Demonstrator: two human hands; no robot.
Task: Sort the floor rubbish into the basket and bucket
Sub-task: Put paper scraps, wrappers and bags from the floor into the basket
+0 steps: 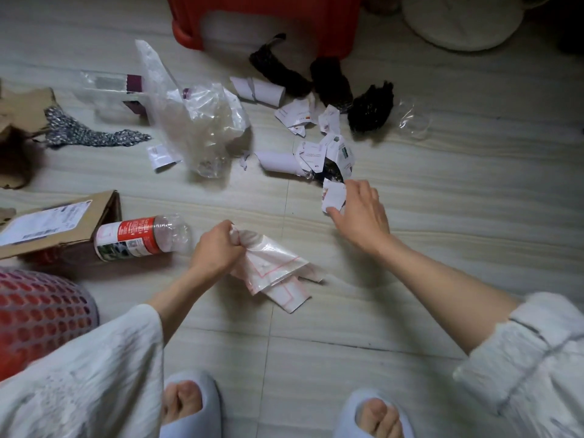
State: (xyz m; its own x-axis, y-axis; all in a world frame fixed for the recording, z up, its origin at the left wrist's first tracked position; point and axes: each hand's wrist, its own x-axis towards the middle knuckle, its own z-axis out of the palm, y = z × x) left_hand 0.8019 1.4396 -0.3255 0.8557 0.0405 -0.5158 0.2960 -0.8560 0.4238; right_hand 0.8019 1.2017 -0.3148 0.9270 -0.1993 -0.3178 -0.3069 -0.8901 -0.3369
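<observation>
My left hand is shut on a bunch of white paper and clear plastic with red lines, which hangs down toward the floor. My right hand pinches a torn white paper scrap at the near edge of a heap of torn paper pieces. The red mesh basket stands at my lower left. A clear plastic bottle with a red label lies on its side left of my left hand. No bucket can be made out.
A crumpled clear plastic bag, a patterned cloth strip, cardboard pieces, paper tubes and black fibrous clumps litter the floor. A red plastic stool stands behind. My slippered feet are at the bottom.
</observation>
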